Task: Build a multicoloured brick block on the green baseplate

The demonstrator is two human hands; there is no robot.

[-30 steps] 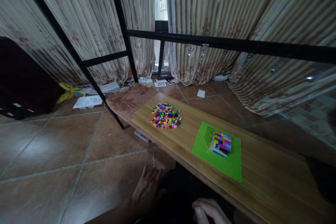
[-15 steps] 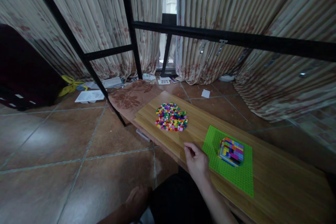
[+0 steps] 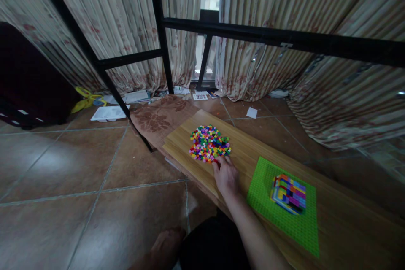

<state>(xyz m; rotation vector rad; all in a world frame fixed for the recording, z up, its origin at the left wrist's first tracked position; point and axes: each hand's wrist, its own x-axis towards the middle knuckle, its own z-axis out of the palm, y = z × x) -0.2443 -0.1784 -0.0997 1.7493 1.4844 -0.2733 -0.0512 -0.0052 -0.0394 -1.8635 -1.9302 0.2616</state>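
A loose pile of small multicoloured toy bricks [image 3: 209, 141] lies on the wooden board. At its near edge is my right hand [image 3: 227, 175], thumb and fingers curled around a small red brick [image 3: 217, 163]. To the right of this hand, a green baseplate [image 3: 264, 202] carries a block built from many coloured bricks [image 3: 289, 194], with layered sides and a patterned top. Low in the view, my left hand [image 3: 169, 240] rests beside my dark-clothed leg, off the board; its fingers are too dim and blurred to make out.
The wooden board [image 3: 341, 202] lies on a brown patterned cloth [image 3: 158, 118]. Black metal bars [image 3: 268, 31] cross in front of the curtains. On the tiled floor are a white tray [image 3: 109, 113], papers and a yellow object [image 3: 85, 99]. A dark suitcase-like shape [image 3: 28, 80] stands at left.
My right hand has moved away from the baseplate, forward and left to the brick pile's near edge. The left hand has stayed low by the leg. The view has shifted slightly.
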